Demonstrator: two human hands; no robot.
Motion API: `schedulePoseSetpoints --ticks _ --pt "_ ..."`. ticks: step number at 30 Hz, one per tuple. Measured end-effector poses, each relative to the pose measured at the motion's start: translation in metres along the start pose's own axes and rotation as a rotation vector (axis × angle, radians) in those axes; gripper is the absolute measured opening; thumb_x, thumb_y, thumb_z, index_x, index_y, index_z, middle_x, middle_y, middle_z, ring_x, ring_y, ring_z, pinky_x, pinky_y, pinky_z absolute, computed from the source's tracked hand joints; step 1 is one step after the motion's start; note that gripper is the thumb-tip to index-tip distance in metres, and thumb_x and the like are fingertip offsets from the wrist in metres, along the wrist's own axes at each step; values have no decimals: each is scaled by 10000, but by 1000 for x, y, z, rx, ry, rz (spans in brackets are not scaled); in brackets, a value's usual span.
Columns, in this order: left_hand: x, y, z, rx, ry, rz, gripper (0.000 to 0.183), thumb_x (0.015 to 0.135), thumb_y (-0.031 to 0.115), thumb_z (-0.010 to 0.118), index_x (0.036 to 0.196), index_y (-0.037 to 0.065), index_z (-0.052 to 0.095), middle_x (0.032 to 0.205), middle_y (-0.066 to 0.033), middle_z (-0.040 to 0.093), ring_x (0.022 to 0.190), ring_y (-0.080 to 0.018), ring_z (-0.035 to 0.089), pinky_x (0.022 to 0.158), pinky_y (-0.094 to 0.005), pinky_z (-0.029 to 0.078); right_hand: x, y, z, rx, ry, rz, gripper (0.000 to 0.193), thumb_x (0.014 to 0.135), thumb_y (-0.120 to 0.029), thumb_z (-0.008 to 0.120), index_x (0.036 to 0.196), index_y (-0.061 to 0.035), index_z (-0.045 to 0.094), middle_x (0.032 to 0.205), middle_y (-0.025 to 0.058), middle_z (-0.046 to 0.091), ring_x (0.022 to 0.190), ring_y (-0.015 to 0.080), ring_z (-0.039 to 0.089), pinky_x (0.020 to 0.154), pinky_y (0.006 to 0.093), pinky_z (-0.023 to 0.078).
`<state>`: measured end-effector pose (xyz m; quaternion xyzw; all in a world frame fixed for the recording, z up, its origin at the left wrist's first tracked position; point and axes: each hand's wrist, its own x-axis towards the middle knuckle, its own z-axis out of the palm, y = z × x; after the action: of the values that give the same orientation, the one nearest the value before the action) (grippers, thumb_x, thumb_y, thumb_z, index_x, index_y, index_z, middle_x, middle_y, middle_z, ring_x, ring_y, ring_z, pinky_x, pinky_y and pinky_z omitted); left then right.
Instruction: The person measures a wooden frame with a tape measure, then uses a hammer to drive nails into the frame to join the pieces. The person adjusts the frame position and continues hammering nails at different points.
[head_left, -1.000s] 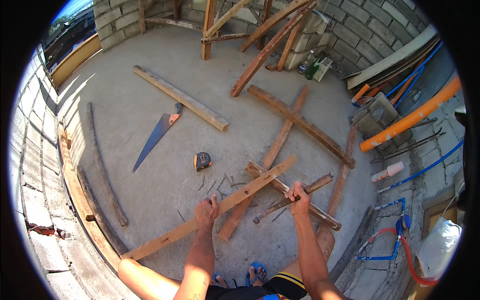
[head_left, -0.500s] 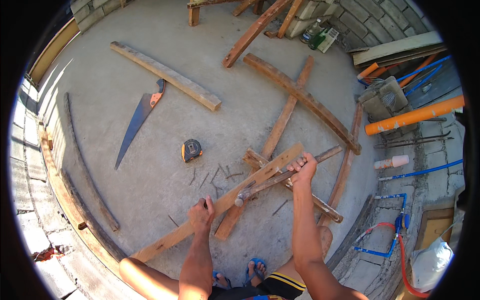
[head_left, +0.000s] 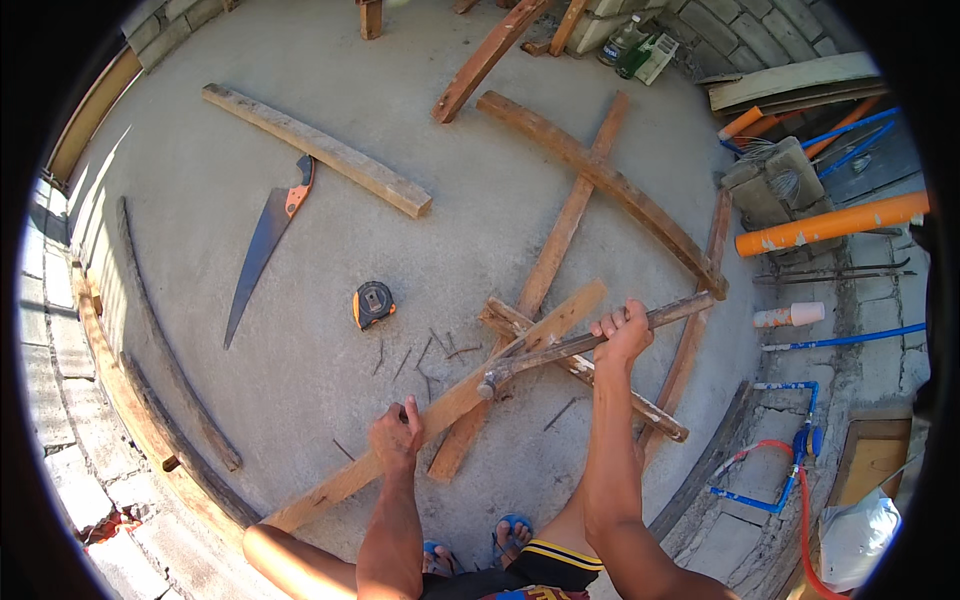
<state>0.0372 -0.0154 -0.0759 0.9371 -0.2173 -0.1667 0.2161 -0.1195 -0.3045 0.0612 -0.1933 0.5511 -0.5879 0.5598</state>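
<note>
My right hand [head_left: 624, 333] is wrapped round the handle of a hammer [head_left: 560, 348], its head at the left end over a long pale wooden plank [head_left: 465, 398]. The plank slants up from beside my left knee and crosses a paint-spotted wood piece [head_left: 640, 408] and a brown board [head_left: 560, 245]. My left hand [head_left: 397, 432] is closed at the plank's left edge, thumb up and fingers curled. Whatever it pinches is hidden. Several loose nails [head_left: 425, 358] lie on the concrete left of the plank.
A tape measure [head_left: 374, 304], a handsaw [head_left: 265, 250] and a timber [head_left: 320, 150] lie ahead to the left. Another beam [head_left: 600, 175] crosses the brown board. Along the right wall are an orange pipe [head_left: 835, 225] and blue tubing [head_left: 808, 440]. My sandalled feet [head_left: 512, 535] are below.
My right hand and the hammer have shifted slightly right and forward, with the hammer head still over the plank. My left hand has moved slightly left along with the view.
</note>
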Motion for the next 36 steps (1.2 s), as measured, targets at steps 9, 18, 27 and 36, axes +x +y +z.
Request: schedulePoseSetpoints --ticks 9,18,27,36 --pt "-1 3 -3 -31 21 14 451 944 423 575 743 35 687 671 -170 683 645 -383 680 619 -458 526 -23 8 20 -99 -169 -19 206 861 -92 565 716 -141 427 523 -15 363 381 118 332 381 337 312" --pt "1 -5 2 -35 57 -2 421 940 415 590 727 63 681 657 -137 689 630 -364 682 615 -457 530 72 -6 3 -58 -92 63 267 810 -130 587 689 -169 352 552 -28 294 413 107 269 397 315 274" --pt "-1 -14 3 -106 32 55 394 947 383 593 723 63 645 628 -161 664 600 -385 666 569 -468 513 89 4 14 -477 220 -478 146 866 -45 603 935 25 494 634 82 530 405 171 478 342 328 414" --pt "-4 -21 16 -143 143 202 266 910 231 661 708 73 592 608 -155 643 546 -363 651 509 -442 494 175 18 -1 -631 343 24 68 817 -6 532 862 -20 482 591 71 437 424 175 433 381 360 402"
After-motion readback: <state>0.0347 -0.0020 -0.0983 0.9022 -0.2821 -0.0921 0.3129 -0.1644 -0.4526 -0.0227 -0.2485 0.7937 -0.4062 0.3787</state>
